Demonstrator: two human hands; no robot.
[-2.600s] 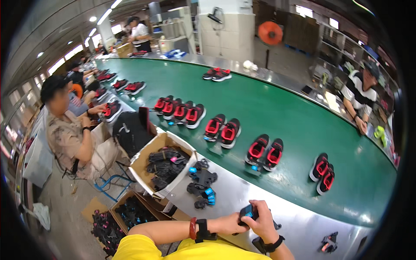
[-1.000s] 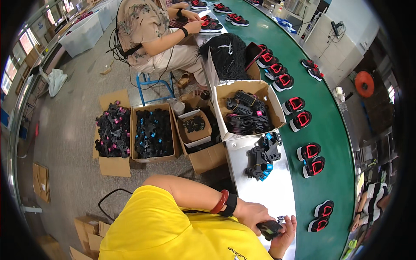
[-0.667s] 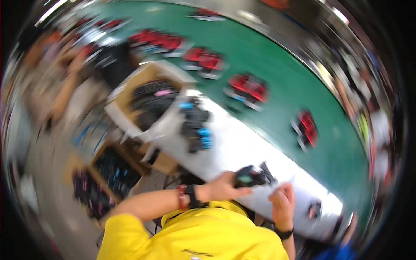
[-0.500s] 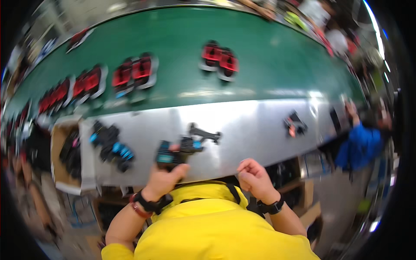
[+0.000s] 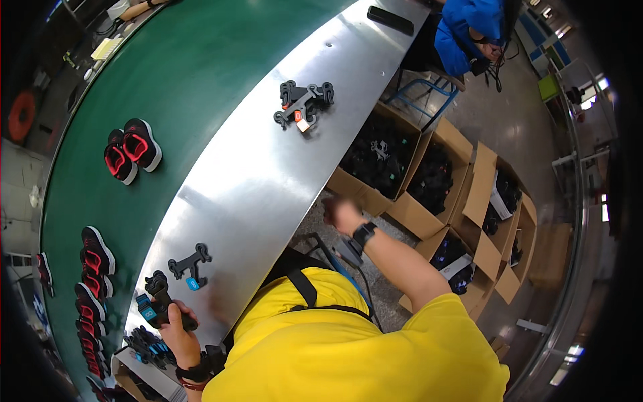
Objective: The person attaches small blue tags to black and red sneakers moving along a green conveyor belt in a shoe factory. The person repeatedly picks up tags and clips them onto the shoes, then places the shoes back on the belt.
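Shoes [image 5: 131,150] in red and black rode the green belt [image 5: 201,74] at far left. Beside it on the steel table [image 5: 268,174], the left hand [image 5: 175,323] was clenched around a black plastic part with a blue tag [image 5: 155,307], while a similar part [image 5: 190,264] lay just beyond it. Further right, the right hand [image 5: 341,214] (blurred, so its grip could not be told) hovered off the table edge near a cardboard box of black parts [image 5: 382,155].

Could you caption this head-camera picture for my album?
Left hand grips a black plastic part; right hand reaches toward cardboard boxes.
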